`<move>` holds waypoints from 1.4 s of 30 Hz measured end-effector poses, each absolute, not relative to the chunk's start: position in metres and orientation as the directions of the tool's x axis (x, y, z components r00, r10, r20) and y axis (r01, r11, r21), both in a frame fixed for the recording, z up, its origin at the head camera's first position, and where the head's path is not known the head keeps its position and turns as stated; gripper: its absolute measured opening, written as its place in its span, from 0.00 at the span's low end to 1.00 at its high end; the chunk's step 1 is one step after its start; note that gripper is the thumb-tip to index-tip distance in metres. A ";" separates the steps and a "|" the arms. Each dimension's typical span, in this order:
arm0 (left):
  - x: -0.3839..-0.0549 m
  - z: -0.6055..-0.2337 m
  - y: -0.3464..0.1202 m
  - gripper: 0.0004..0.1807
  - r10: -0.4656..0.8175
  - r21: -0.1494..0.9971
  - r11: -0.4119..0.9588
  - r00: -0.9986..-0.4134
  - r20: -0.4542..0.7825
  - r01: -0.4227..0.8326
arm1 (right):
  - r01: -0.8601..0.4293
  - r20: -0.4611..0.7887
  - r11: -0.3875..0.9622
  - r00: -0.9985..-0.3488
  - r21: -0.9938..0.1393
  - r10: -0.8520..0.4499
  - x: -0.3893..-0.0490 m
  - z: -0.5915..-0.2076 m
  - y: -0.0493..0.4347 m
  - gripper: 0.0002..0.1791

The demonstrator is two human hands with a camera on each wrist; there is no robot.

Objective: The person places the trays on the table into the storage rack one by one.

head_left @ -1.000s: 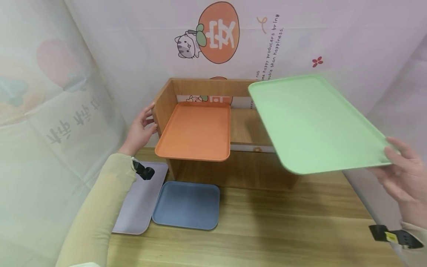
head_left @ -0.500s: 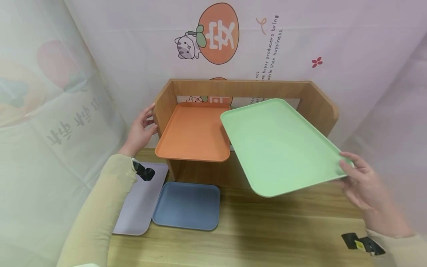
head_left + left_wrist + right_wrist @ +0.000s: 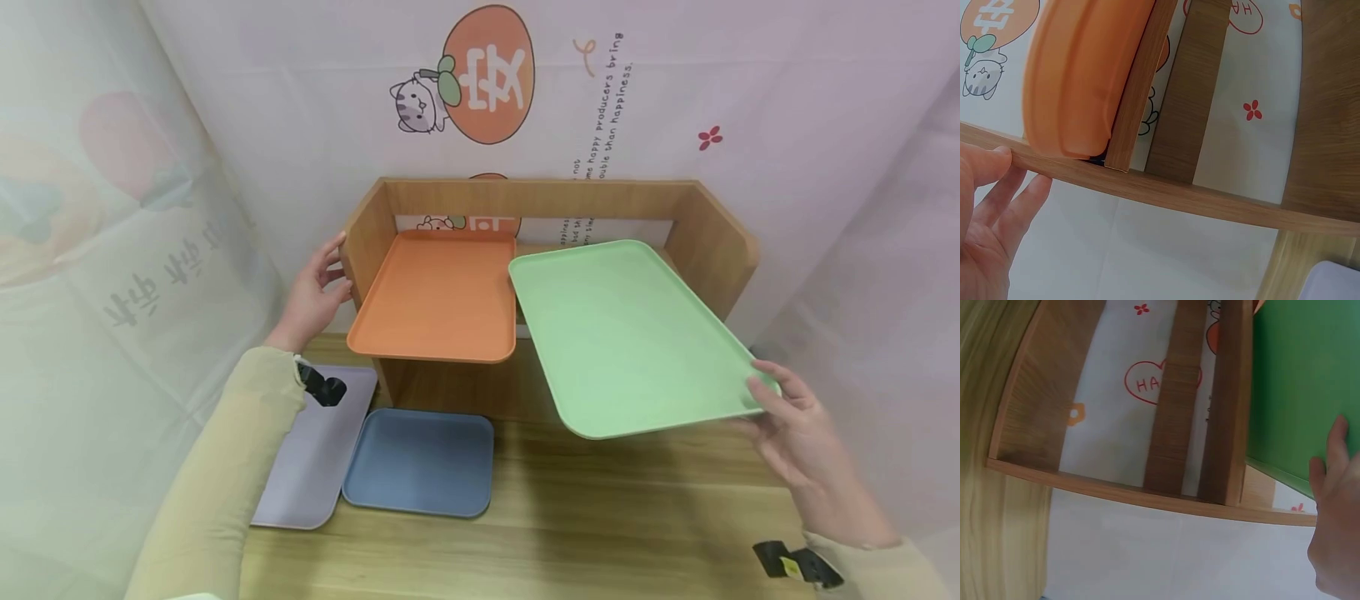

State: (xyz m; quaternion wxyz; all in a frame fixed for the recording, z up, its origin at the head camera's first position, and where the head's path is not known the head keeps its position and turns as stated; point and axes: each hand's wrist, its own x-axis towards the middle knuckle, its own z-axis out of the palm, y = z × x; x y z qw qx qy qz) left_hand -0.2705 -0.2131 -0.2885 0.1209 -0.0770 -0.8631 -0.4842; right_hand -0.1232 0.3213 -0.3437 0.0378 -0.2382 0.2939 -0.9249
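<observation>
My right hand [image 3: 798, 437] pinches the near right corner of a light green tray [image 3: 630, 333], thumb on top and fingers beneath. The tray slants over the right part of a wooden shelf [image 3: 712, 242], its far left corner beside an orange tray [image 3: 442, 296]. That orange tray lies on the shelf's upper board at the left, its front jutting past the edge. My left hand [image 3: 311, 296] rests its fingertips against the shelf's left side panel, as the left wrist view shows at the panel's edge [image 3: 1147, 189]. From below, the right wrist view shows fingers under the green tray [image 3: 1310, 394].
A blue tray [image 3: 420, 462] lies on the wooden table [image 3: 600, 533] in front of the shelf. Left of it is a lilac tray [image 3: 315, 450], partly covered by the left forearm. Printed cloth [image 3: 660, 83] hangs behind and at both sides.
My right hand has carried the green tray leftward and down, from the right side to over the shelf's right half. The left hand, orange tray and shelf stay put.
</observation>
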 end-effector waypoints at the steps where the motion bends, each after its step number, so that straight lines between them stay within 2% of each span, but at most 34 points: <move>1: -0.271 -0.289 -0.213 0.40 0.014 0.817 0.521 -0.959 0.282 0.247 | -0.074 0.410 -0.823 -0.890 -0.564 -0.201 -0.123 -0.345 0.321 0.24; 9: -0.272 -0.290 -0.215 0.40 0.007 0.818 0.521 -0.960 0.281 0.243 | -0.063 0.305 -0.815 -0.942 -0.576 -0.142 -0.120 -0.355 0.325 0.21; 13: -0.272 -0.289 -0.215 0.40 0.007 0.819 0.520 -0.960 0.281 0.244 | -0.062 0.295 -0.808 -0.945 -0.586 -0.142 -0.122 -0.361 0.324 0.22; 21: -0.272 -0.289 -0.214 0.40 0.005 0.820 0.525 -0.964 0.267 0.230 | 0.001 0.361 -0.822 -0.898 -0.570 -0.252 -0.125 -0.367 0.332 0.26; 30: -0.272 -0.289 -0.214 0.40 0.003 0.816 0.529 -0.963 0.270 0.230 | 0.109 0.354 -0.816 -0.863 -0.568 -0.361 -0.122 -0.365 0.351 0.29; 38: -0.275 -0.289 -0.215 0.40 0.007 0.817 0.525 -0.961 0.278 0.240 | 0.268 0.365 -0.805 -0.784 -0.529 -0.502 -0.121 -0.359 0.357 0.32; 42: -0.274 -0.290 -0.215 0.40 0.010 0.818 0.522 -0.961 0.277 0.241 | 0.298 0.350 -0.803 -0.783 -0.516 -0.514 -0.120 -0.358 0.356 0.33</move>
